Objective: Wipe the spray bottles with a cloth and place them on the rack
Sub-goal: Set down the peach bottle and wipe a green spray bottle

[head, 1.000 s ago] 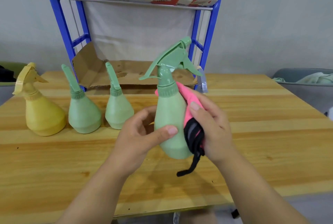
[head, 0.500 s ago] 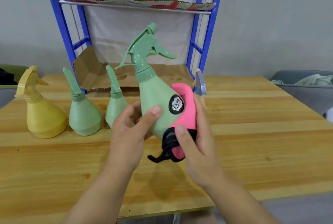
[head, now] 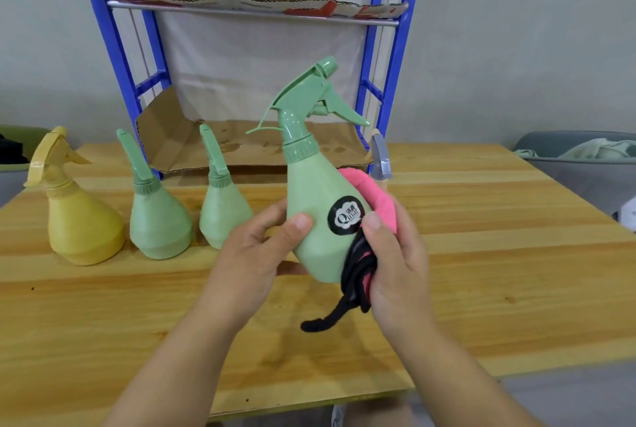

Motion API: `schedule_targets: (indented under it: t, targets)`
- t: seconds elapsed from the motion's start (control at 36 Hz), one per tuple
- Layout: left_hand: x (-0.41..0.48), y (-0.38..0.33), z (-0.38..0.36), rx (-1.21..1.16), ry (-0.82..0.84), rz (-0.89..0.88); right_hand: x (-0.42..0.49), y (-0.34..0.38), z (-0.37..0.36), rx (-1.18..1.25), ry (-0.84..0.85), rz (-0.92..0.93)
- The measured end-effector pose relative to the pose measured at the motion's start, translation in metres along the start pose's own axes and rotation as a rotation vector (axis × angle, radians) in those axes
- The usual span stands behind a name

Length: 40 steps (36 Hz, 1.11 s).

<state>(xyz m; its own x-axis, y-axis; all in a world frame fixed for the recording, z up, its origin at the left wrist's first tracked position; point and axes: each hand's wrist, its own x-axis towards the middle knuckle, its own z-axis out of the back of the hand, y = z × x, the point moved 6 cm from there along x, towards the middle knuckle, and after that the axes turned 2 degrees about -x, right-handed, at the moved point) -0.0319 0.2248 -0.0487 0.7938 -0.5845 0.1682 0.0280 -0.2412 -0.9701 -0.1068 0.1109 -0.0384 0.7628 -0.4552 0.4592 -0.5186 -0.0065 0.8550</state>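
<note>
Bottle (head: pixel 318 244) was held at frame centre, long axis near upright, rack (head: pixel 395 65) directly behind it. I gripped its left flank with my left hand (head: pixel 254 254), fingers curled round it; my right hand (head: pixel 399 254) clamped the cloth (head: pixel 373 192) against its right flank.

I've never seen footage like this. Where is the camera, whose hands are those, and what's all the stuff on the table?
There is no machine here. A person wears a camera on the head, so this single view looks forward and down at their own hands. The left hand grips a green spray bottle above the wooden table. The right hand holds a pink cloth against the bottle's side. On the table stand a yellow bottle, a second green bottle and a third green bottle. Behind them is a blue rack lined with cardboard.
</note>
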Motion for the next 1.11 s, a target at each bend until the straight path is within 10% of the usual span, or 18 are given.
schedule_targets:
  t: [0.25, 0.53, 0.86, 1.11]
  targets:
    - [0.002, 0.005, 0.002, -0.084, -0.144, -0.041, -0.001, 0.013, -0.010, -0.534, 0.034, 0.272]
    - [0.003, 0.005, 0.009, -0.175, -0.057, -0.071, 0.016, -0.007, 0.000, 0.075, 0.141, -0.177]
    - [0.005, 0.003, -0.003, -0.112, 0.045, -0.078, 0.000, 0.004, -0.006, -0.380, 0.036, 0.230]
    - [0.005, 0.003, 0.003, -0.214, -0.019, -0.063, 0.017, -0.007, 0.006, -0.009, 0.041, -0.149]
